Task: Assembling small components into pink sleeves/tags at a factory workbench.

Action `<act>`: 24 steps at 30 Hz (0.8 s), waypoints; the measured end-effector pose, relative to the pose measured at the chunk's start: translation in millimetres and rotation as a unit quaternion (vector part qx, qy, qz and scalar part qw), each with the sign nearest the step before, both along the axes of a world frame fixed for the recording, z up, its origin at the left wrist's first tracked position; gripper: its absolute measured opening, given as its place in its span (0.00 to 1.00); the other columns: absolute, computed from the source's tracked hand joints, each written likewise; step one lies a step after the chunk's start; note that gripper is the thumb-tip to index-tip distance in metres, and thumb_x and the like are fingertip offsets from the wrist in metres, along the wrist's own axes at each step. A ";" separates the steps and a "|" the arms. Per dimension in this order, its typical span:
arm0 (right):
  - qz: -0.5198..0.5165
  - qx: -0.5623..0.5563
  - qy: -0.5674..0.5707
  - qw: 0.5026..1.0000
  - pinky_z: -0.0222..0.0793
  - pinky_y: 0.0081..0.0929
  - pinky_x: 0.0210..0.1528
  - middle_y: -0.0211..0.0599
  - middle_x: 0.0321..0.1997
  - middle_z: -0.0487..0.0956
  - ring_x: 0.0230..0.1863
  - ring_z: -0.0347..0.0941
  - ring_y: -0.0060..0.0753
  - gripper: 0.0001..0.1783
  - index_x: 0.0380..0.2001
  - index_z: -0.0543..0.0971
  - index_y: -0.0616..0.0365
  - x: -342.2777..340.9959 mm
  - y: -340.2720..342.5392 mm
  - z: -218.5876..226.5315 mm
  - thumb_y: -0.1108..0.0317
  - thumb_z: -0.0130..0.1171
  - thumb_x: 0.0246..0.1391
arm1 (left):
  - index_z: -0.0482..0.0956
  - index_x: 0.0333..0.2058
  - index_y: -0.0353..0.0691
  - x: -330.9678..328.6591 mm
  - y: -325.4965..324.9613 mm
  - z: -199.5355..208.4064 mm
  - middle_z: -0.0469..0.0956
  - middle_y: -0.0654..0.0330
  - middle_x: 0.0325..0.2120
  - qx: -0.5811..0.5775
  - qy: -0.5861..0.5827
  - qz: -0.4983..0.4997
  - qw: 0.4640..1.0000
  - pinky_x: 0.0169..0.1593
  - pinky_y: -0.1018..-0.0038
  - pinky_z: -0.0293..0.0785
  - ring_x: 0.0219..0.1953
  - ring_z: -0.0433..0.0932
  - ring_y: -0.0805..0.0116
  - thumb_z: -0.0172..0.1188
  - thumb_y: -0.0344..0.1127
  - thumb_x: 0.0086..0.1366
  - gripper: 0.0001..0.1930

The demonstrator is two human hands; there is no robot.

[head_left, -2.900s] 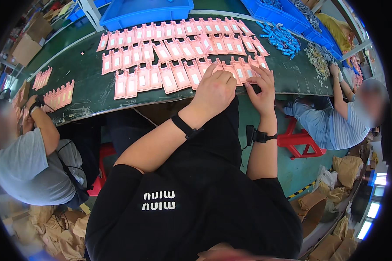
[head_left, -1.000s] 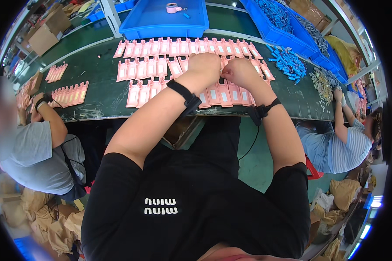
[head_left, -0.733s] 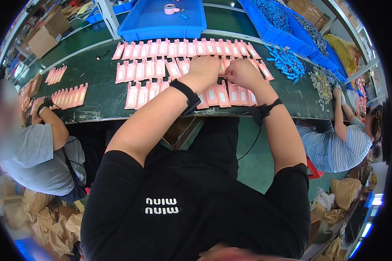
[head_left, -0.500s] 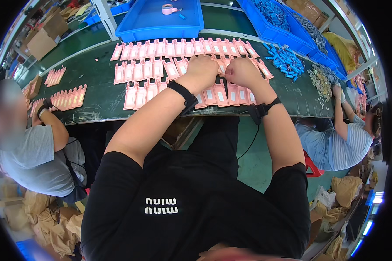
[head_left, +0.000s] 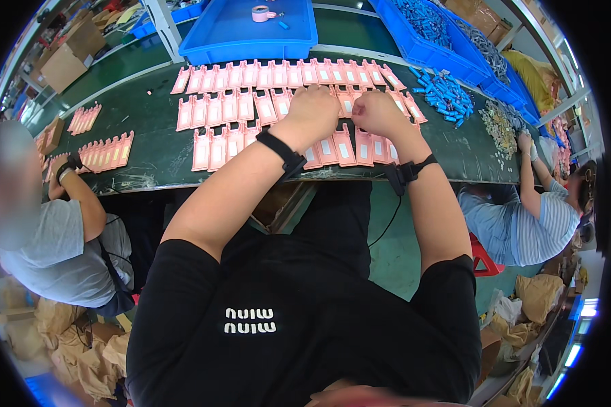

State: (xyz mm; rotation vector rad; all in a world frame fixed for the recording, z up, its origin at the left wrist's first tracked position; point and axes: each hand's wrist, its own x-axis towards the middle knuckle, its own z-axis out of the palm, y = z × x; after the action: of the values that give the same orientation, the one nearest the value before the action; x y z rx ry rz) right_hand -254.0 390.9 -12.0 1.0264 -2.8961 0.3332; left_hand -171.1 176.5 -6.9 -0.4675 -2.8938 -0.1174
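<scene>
Pink plastic cases (head_left: 280, 105) lay beneath and around both hands, in three rows across the middle of the frame. The left hand (head_left: 317, 108) bent over the middle row, knuckles up; its fingers were hidden, so whether its grip was clenched on a case could not be told. The right hand (head_left: 380, 112) sat just beside it, fingers curled inward, and whether anything was in its grip could not be made out either.

Beyond the rows, at top centre, a blue tray (head_left: 248, 51) held a pink tape roll (head_left: 260, 15) and a small blue piece (head_left: 284, 26). At the upper right, a blue bin (head_left: 431, 55) was heaped with blue cylinders (head_left: 424, 24); a second blue bin (head_left: 523, 95) beside it held grey pieces (head_left: 485, 57). Loose cylinders (head_left: 445, 95) and a pile of small pale pieces (head_left: 499, 132) lay on the green desk (head_left: 155, 136) at right.

The front row ended near the desk's curved near edge, leaving a narrow green strip. Wider green surface showed at left, between the rows and a smaller pink group (head_left: 108, 152).
</scene>
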 end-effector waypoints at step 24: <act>-0.263 -0.113 -0.052 0.957 0.83 0.43 0.47 0.50 0.40 0.92 0.43 0.90 0.50 0.22 0.45 0.92 0.60 -78.9 165.6 -35.0 0.52 0.74 0.58 | 0.84 0.47 0.36 199.2 -227.8 -78.7 0.85 0.51 0.42 0.144 0.335 0.168 0.916 0.49 0.56 0.78 0.43 0.84 0.48 0.62 0.33 0.73 0.10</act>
State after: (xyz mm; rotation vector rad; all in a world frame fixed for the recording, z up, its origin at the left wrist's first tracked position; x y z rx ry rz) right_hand -332.9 556.5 -47.0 0.1932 -2.9783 0.6716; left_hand 28.1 -51.2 -85.6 0.0534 -2.1849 -0.2640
